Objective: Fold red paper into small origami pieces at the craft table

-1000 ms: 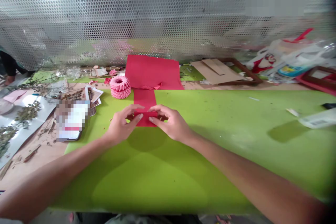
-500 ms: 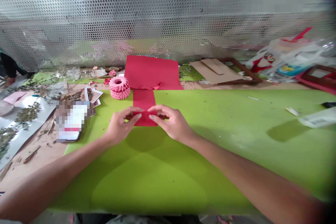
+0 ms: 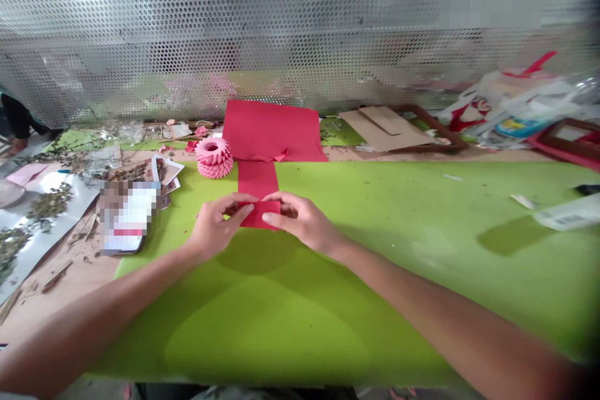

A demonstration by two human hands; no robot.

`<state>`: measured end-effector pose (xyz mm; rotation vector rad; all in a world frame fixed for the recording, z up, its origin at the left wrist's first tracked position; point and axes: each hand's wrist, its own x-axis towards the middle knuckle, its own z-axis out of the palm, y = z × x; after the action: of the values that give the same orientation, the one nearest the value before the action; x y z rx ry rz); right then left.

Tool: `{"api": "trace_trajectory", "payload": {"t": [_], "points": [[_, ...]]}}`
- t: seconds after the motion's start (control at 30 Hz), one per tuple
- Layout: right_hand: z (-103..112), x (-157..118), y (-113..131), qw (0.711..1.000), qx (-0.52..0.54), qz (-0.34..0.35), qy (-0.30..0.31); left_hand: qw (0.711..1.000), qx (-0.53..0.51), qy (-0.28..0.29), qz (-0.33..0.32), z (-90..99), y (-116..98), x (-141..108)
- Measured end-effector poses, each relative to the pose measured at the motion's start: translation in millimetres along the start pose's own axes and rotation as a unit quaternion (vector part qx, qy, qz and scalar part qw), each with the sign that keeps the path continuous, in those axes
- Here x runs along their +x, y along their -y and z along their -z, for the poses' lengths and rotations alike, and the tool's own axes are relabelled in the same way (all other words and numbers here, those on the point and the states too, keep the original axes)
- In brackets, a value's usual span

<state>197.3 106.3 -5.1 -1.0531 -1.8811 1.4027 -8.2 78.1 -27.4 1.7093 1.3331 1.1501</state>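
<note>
Right hand (image 3: 302, 222) has drawn slightly back along the near end of the red paper strip (image 3: 257, 178) since the earlier frame, its fingers now lying lower and flatter on the fold. Left hand (image 3: 213, 228) is little changed. Both hands curve over the strip from either side, not spread, with fingertips close together near its middle. Fingers hide the thumbs, so a pinch cannot be told from a flat press.

The strip lies at centre frame on the green table covering (image 3: 375, 262). Its near end appears doubled into a flap (image 3: 268, 204), and its far end meets a larger red paper sheet (image 3: 272, 128). The step in hand is judged to be setting this fold; the next move calls for an even crease across the full width, with the strip kept square.

A stacked pink folded-paper ring (image 3: 214, 159) stands just beside the strip, left of its far end. Cardboard pieces (image 3: 384, 128) and plastic bags (image 3: 515, 100) lie at upper right. Dried leaves on a silver sheet (image 3: 47, 206) lie at the left edge. A perforated metal sheet (image 3: 281, 25) closes the back.
</note>
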Motion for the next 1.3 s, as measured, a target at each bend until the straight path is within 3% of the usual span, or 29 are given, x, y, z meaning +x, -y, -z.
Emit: {"api": "trace_trajectory", "payload": {"t": [0.13, 0.37, 0.6, 1.3], "points": [[-6, 1, -4, 0.997, -0.007, -0.062, 0.042, 1.000, 0.011, -0.004, 0.000, -1.8, -1, -1], [-9, 1, -7, 0.998, -0.042, -0.043, 0.016, 0.999, -0.032, 0.015, 0.023, 0.5, 2, 3], [-2, 0, -2, 0.996, -0.080, -0.039, -0.030, 0.991, -0.086, 0.094, 0.043, -1.1, -4, 2], [1, 6, -5, 0.999, -0.011, -0.043, -0.023, 0.995, -0.083, 0.057, -0.006, -3.5, -6, 0]]}}
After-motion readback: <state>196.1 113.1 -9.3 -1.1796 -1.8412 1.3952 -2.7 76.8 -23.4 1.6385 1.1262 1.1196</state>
